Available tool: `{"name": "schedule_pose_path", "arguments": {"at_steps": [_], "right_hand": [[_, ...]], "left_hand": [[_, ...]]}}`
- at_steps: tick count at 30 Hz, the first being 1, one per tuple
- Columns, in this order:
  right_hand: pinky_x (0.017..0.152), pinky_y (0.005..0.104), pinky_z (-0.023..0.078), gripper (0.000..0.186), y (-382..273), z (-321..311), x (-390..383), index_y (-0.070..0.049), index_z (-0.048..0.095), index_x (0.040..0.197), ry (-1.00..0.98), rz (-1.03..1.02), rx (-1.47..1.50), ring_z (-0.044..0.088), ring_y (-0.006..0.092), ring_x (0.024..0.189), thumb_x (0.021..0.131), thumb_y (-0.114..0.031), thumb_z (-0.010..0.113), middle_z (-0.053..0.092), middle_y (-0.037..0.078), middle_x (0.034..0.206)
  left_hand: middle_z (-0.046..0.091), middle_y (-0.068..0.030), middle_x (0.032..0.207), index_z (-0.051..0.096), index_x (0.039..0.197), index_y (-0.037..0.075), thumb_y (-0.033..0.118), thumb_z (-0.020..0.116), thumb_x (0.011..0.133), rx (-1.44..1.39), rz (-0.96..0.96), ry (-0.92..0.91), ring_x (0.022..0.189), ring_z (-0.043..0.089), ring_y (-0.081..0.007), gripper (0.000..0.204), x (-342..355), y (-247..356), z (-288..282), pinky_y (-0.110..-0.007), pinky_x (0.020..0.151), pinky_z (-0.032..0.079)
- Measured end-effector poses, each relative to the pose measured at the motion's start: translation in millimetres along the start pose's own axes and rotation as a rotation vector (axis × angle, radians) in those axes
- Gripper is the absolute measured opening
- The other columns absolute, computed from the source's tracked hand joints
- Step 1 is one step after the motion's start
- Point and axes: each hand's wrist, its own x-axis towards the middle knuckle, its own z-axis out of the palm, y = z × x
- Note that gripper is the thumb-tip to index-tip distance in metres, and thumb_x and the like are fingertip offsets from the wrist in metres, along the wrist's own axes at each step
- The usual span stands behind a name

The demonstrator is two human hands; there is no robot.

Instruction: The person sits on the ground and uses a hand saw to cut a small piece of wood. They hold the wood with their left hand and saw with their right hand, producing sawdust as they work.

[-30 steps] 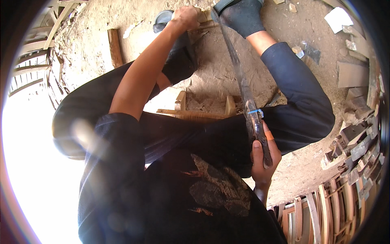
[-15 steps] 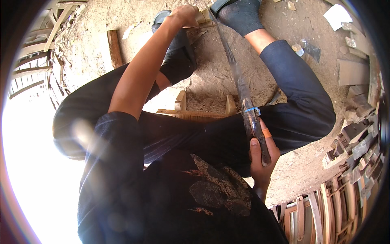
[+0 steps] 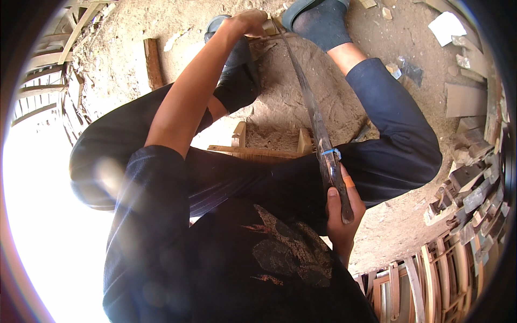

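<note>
Wood in a short pale piece [image 3: 267, 27] lay on the dirt floor [image 3: 280, 113] by the person's feet, and the left hand [image 3: 249, 22] was clenched over it, arm stretched forward. Beside it the long blade [image 3: 304, 91] ran back from the wood, over a low wooden stool [image 3: 258, 153], to its dark handle, which the right hand [image 3: 340, 212] gripped tightly. Farther right, wood offcuts [image 3: 468, 183] lay piled.
</note>
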Motion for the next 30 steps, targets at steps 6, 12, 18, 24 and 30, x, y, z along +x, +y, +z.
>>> {"name": "schedule_pose_path", "arguments": {"at_steps": [6, 12, 18, 24, 30], "right_hand": [[0.069, 0.0286, 0.051, 0.044, -2, 18, 6, 0.006, 0.053, 0.137, 0.011, -0.173, -0.100, 0.065, 0.0133, 0.075, 0.095, -0.008, 0.059, 0.070, 0.017, 0.095], [0.066, 0.0301, 0.053, 0.047, -2, 24, 4, 0.005, 0.051, 0.138, -0.007, -0.262, -0.173, 0.068, 0.0178, 0.069, 0.095, -0.010, 0.061, 0.068, 0.017, 0.084], [0.074, 0.0325, 0.054, 0.047, -6, 34, 22, 0.006, 0.049, 0.139, -0.040, -0.185, -0.123, 0.072, 0.0258, 0.083, 0.096, -0.011, 0.058, 0.068, 0.025, 0.105], [0.074, 0.0296, 0.053, 0.047, -5, 18, 0, 0.006, 0.049, 0.139, -0.032, -0.272, -0.140, 0.070, 0.0219, 0.080, 0.095, -0.009, 0.059, 0.066, 0.026, 0.113], [0.069, 0.0297, 0.054, 0.047, -16, 33, 40, 0.005, 0.050, 0.139, -0.084, -0.119, -0.085, 0.069, 0.0169, 0.072, 0.096, -0.009, 0.059, 0.071, 0.021, 0.100]], "left_hand": [[0.070, -0.0185, 0.112, 0.070, 0.111, 0.005, 0.039, 0.077, 0.080, -0.079, -0.051, -0.048, 0.106, 0.067, -0.0338, 0.047, 0, 2, -8, -0.041, 0.088, 0.053], [0.070, -0.0186, 0.110, 0.071, 0.112, 0.008, 0.038, 0.078, 0.078, 0.138, 0.074, 0.138, 0.104, 0.067, -0.0335, 0.047, 3, 1, 7, -0.041, 0.090, 0.054], [0.071, -0.0187, 0.107, 0.071, 0.110, 0.006, 0.044, 0.082, 0.070, 0.060, 0.070, 0.146, 0.102, 0.066, -0.0361, 0.056, -4, -4, -7, -0.043, 0.092, 0.053], [0.072, -0.0180, 0.101, 0.072, 0.106, 0.004, 0.044, 0.083, 0.070, 0.007, 0.053, 0.148, 0.095, 0.069, -0.0331, 0.055, 1, -11, -6, -0.042, 0.085, 0.055], [0.073, -0.0167, 0.090, 0.074, 0.103, 0.004, 0.042, 0.084, 0.070, -0.033, 0.130, 0.261, 0.088, 0.071, -0.0319, 0.051, -3, -15, 4, -0.043, 0.081, 0.055]]}}
